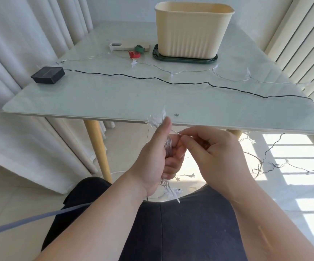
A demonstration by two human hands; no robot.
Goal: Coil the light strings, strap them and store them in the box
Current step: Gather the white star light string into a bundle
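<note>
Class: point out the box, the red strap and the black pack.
box (191, 34), head view, front wall.
red strap (134, 55), head view, its rolled band.
black pack (47, 73), head view, top face.

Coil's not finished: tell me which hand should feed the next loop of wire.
Probably right. The right hand pinches the loose wire beside the coil, while the left hand is full, gripping that coil.
</note>
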